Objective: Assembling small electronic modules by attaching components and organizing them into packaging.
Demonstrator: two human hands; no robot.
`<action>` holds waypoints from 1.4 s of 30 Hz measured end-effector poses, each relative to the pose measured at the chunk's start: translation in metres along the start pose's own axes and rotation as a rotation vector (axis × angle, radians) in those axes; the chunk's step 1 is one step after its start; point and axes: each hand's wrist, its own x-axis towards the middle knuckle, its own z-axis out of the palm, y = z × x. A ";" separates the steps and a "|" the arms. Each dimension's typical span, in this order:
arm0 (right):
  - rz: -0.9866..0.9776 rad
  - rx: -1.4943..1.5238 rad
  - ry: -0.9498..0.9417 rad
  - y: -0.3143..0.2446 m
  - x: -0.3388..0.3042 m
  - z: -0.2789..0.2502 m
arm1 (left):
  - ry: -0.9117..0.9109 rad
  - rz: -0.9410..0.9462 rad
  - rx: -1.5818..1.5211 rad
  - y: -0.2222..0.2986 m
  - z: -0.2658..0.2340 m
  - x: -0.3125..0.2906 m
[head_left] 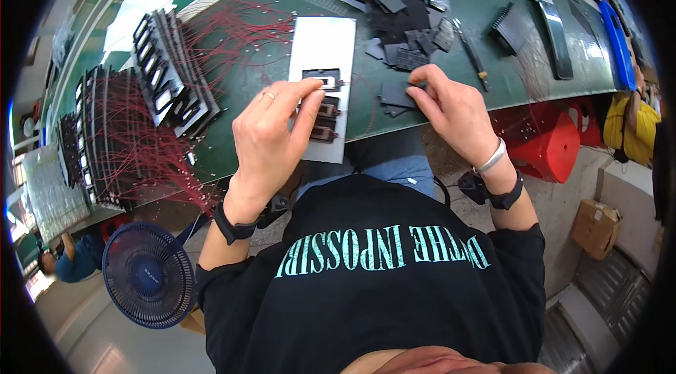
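Note:
A white board [324, 39] lies on the green table, with several small black frames in a column along it. My left hand [271, 131] is at the top black frame [327, 75], its thumb and forefinger drawn together over the light window; whatever lies between the fingertips is too small to make out. Dark wires come from the frames at their right edge. My right hand [454, 110] is right of the board, thumb and forefinger closed at the edge of a flat black plate [396, 94]. Another dark plate shows partly beneath it.
Black frames in long strips [172, 71] with tangled red wires [236, 32] cover the left side. Beyond the board lie loose black plates [405, 22] and clear plastic bags. A pen-like tool [470, 53] and a black finned block [510, 27] are at right. Red stools [546, 141] and a blue fan [149, 275] stand below.

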 end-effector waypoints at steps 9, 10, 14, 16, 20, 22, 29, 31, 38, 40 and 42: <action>-0.107 -0.188 0.424 -0.017 0.005 -0.005 | -0.028 0.132 0.182 -0.013 0.004 0.025; -0.172 -0.119 0.393 -0.020 0.007 -0.006 | -0.050 0.130 0.181 -0.013 0.002 0.028; -0.363 0.044 0.292 -0.037 0.028 -0.005 | -0.123 0.170 0.048 -0.017 -0.006 0.039; -0.492 0.109 0.204 -0.042 0.041 -0.003 | -0.255 -0.030 -0.240 -0.001 -0.015 0.041; -0.358 0.297 -0.052 -0.034 0.051 -0.007 | -0.487 -0.449 -0.821 0.021 -0.026 0.041; -0.311 0.278 -0.038 -0.034 0.047 -0.010 | -0.482 -0.451 -0.848 0.021 -0.027 0.039; -0.278 0.303 0.082 -0.043 0.041 0.005 | -0.517 -0.459 -0.949 0.004 0.001 0.024; -0.258 0.429 0.071 -0.042 0.043 0.018 | -0.542 -0.436 -0.924 0.006 0.005 0.022; -0.081 0.542 -0.048 -0.045 0.040 0.011 | -0.550 -0.502 -0.846 0.011 0.002 0.023; -0.076 0.536 -0.058 -0.045 0.040 0.010 | -0.538 -0.495 -0.852 0.012 0.004 0.021; -0.061 0.556 -0.065 -0.043 0.038 0.014 | -0.512 -0.480 -0.863 0.013 0.005 0.020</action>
